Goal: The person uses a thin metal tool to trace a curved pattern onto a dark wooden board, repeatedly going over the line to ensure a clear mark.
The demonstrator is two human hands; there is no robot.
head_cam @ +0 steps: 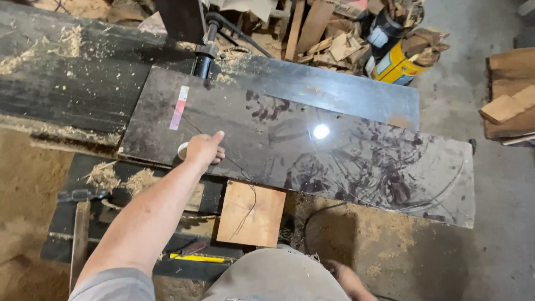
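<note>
- While the left hand (pixel 204 149) reaches out over the near edge of a dark glossy sheet (pixel 312 139), its fingers are curled around a small pale round thing (pixel 183 150), perhaps a roll of tape, with the thumb pointing up; what the thing is cannot be told for sure
- the sheet lies flat across a sawdust-strewn workbench (pixel 61 83), smeared with handprints and carrying a bright spot of reflected light; a pink and white strip (pixel 179 107) is stuck near its left end
- below the sheet's near edge sits a square wooden board (pixel 251 214), with a thin dark wire looping across it; a yellow pencil-like tool (pixel 198 258) lies lower left of it
- the right hand (pixel 346 278) shows only partly at the bottom edge, by the person's knee; whether it is open or closed cannot be told
- wood offcuts (pixel 334 44) are piled at the top, beside a yellow can (pixel 395 67)
</note>
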